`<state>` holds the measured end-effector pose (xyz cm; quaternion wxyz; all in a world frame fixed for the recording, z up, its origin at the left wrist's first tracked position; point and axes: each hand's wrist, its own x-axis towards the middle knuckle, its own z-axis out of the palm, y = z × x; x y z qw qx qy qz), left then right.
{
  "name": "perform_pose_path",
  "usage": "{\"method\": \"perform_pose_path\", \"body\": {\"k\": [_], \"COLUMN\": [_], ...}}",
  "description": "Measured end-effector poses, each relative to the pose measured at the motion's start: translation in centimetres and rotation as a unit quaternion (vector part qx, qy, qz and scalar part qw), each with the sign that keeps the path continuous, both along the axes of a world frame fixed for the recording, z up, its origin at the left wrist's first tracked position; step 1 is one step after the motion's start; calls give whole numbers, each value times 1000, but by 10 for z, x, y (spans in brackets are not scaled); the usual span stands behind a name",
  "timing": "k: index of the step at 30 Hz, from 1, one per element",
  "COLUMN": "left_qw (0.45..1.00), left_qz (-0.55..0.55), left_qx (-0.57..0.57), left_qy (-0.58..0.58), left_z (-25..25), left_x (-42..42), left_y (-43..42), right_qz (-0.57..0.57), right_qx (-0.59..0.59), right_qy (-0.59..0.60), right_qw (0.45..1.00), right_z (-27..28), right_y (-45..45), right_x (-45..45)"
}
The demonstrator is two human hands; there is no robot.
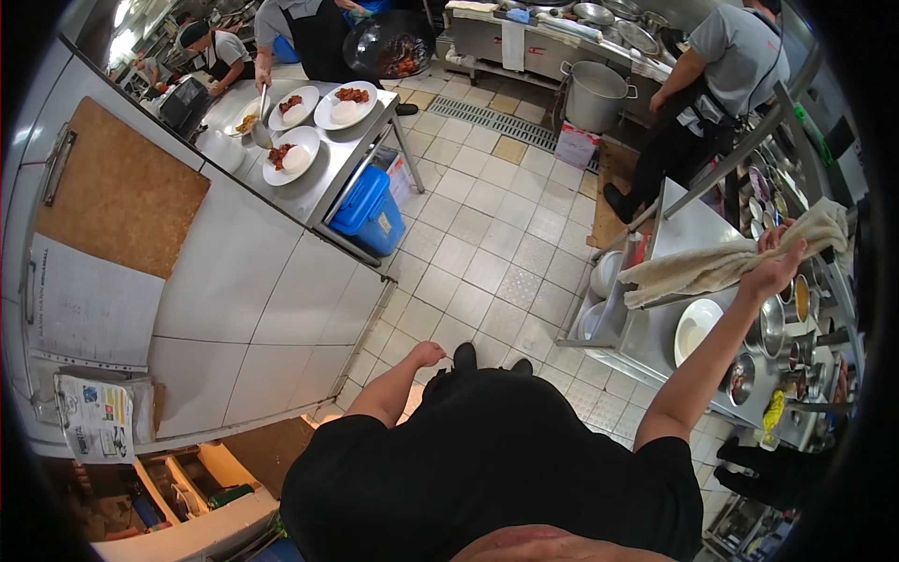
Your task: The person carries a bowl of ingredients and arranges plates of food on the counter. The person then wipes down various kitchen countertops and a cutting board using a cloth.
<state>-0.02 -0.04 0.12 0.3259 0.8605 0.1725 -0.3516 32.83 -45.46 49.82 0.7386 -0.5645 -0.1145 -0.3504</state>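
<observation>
Cloth (693,273) is gripped by fingers of the right hand (775,269) near the counter (651,328), the left hand's (428,354) fingers unclear.

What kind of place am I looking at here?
Most likely a restaurant kitchen: food-topped plates stand on a metal counter, a worker nearby holds a wok, and a large pot sits by the cooking line.

To your left, metal table (323,178) bears three white plates (341,108) of rice and dark-red food, grouped close together. To your right, metal counter (654,330) holds white bowl (698,330) and metal bowl of food (741,377).
</observation>
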Motion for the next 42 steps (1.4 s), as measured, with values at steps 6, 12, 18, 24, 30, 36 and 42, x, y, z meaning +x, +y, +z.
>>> {"method": "perform_pose_path", "body": {"k": [6,12,18,24,30,36,42], "left_qw": [1000,1000,1000,1000,999,1000,1000], "left_qz": [-6,2,-1,10,14,-5,-31], "left_qx": [5,-2,-9,-19,-26,-9,-1], "left_qy": [-1,-6,3,19,25,17,-4], "left_z": [-1,-5,1,-2,-10,-8,1], "left_x": [1,-1,2,4,6,12,16], "left_y": [-1,-1,-1,-1,3,6,5], "right_qz": [3,10,2,0,-3,-2,-7], "right_qx": [9,21,40,22,11,30,34], "right_qy": [0,13,16,-2,9,20,25], "right_qw": [1000,1000,999,1000,1000,999,999], "right_z": [-2,-3,-1,1,0,-1,-11], "right_y": [-2,-3,-2,1,1,1,1], "right_x": [1,2,3,1,0,0,-2]}}
